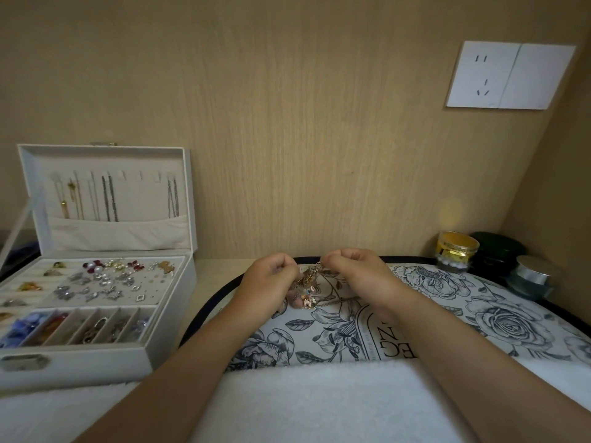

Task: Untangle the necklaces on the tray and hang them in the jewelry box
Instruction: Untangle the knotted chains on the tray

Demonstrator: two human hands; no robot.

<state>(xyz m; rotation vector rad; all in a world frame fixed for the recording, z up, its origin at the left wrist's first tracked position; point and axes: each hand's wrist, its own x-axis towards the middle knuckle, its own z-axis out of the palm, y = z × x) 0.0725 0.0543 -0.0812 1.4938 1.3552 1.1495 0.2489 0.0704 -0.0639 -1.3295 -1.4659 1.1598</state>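
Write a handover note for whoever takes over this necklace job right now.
Left hand: pinches the necklace tangle.
Right hand: pinches the same tangle from the other side.
Tangle: over the far part of the tray, not yet separated.
Jewelry box: open, left of the tray. Several chains already hang in its lid, and some hooks are free.
Left to do: pull the tangle apart and hang each necklace.

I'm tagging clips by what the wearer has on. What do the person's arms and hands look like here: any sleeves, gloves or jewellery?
Both are bare. The left hand and right hand wear no gloves, and no rings show on the sides in view. The left forearm and right forearm carry no sleeve, watch or bracelet down to the picture's lower edge.
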